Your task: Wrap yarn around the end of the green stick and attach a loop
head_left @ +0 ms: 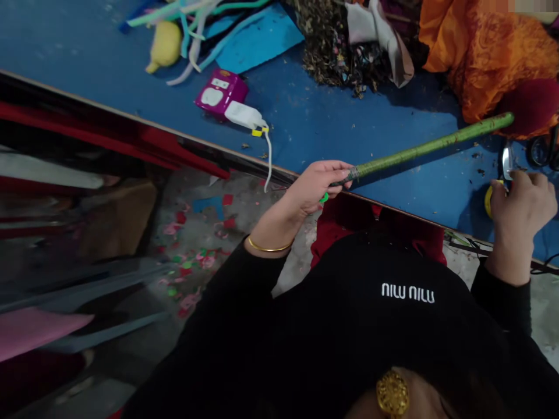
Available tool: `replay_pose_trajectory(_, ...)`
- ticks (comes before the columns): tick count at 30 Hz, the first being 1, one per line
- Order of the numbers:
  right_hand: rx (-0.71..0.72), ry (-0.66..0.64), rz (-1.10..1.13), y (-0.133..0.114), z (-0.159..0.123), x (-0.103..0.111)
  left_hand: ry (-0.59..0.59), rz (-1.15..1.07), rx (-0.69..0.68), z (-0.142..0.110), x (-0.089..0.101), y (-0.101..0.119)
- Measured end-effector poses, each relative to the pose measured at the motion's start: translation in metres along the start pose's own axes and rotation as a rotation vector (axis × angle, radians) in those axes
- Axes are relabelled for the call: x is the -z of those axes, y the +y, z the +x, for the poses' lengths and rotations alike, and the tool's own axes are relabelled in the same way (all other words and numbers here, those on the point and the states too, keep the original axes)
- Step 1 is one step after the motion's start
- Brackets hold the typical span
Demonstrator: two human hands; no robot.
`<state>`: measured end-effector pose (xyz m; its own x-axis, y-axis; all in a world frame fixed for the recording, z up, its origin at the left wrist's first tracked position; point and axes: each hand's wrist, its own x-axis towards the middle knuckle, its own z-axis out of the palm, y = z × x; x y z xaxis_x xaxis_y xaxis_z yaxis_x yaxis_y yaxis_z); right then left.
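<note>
My left hand is closed around the near end of a long green stick. That end has a dark, thread-like wrap beside my fingertips, and a small green ring-like piece shows below the hand. The stick slants up to the right over the blue table, its far tip near a dark red rounded thing. Over on the right, my right hand has curled fingers. Its thumb meets a yellow round thing, perhaps a tape roll, mostly hidden. A shiny metal piece lies just beyond the fingers.
Along the blue table are a purple box with a white plug and cord, a yellow lemon-shaped object, pale strips, a blue sheet, a dark shredded heap and orange cloth. Black scissor-like handles lie at right.
</note>
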<state>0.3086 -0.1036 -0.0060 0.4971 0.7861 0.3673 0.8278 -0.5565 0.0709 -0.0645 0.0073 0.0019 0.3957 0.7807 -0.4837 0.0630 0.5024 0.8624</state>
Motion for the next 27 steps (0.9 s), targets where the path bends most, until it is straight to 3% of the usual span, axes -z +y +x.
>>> replay_pose_trajectory(3, 0.366, 0.093, 0.424, -0.055, -0.007, 0.006, -0.007, 0.012, -0.007, -0.004, -0.001, 0.001)
replay_pose_trajectory(6, 0.741, 0.001, 0.696, -0.128, -0.015, 0.01, -0.013, 0.02, -0.027, -0.006, -0.002, 0.0)
replay_pose_trajectory(8, 0.87, -0.094, 0.759, -0.168, -0.016, 0.01, -0.014, 0.014, -0.046, -0.006, -0.004, -0.001)
replay_pose_trajectory(10, 0.934, -0.187, 0.797, -0.192, -0.014, 0.008, -0.006, 0.009, -0.069, -0.007, -0.006, -0.003)
replay_pose_trajectory(13, 0.953, -0.307, 0.837, -0.201, -0.009, 0.01, 0.002, 0.028, -0.094, -0.008, -0.009, -0.005)
replay_pose_trajectory(20, 0.818, -0.505, 0.913, -0.197, -0.004, 0.023, 0.037, 0.125, -0.143, -0.01, -0.016, -0.006)
replay_pose_trajectory(27, 0.721, -0.549, 0.835, -0.203, -0.005, 0.024, 0.013, 0.168, -0.179, -0.008, -0.02, -0.025)
